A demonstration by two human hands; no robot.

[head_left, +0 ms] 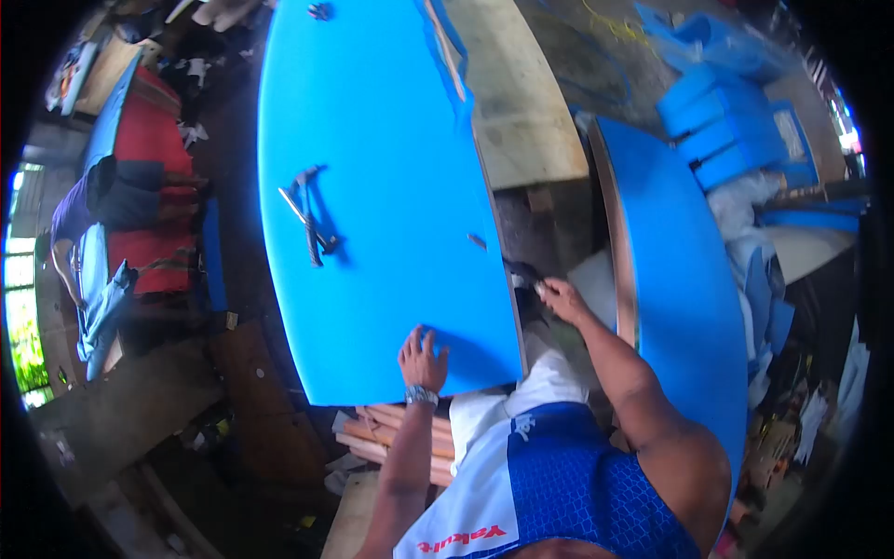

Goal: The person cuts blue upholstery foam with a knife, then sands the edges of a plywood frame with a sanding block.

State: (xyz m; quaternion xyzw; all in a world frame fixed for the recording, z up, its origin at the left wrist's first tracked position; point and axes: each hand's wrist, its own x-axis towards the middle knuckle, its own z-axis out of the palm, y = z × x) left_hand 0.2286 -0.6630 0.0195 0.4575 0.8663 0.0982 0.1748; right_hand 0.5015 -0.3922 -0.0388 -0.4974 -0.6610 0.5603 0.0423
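A large blue-covered panel (391, 121) lies in front of me, with a wooden edge showing on its right side. My left hand (422, 361) rests on its near end, palm down with fingers spread. Just past the right edge, my right hand (562, 300) is closed around a dark-handled tool (524, 272); its working end is partly hidden and I cannot make out its kind. On the panel lies a hammer (305, 219) with a metal shaft and dark grip. A small dark piece (477, 240) is near the right edge.
Another blue panel (675, 252) with a wooden edge stands to my right. Blue cushion-like blocks (722, 126) are stacked at the far right. At left, a person (121, 200) stands by a red and blue piece (149, 140). Wooden strips (396, 433) lie below the near end.
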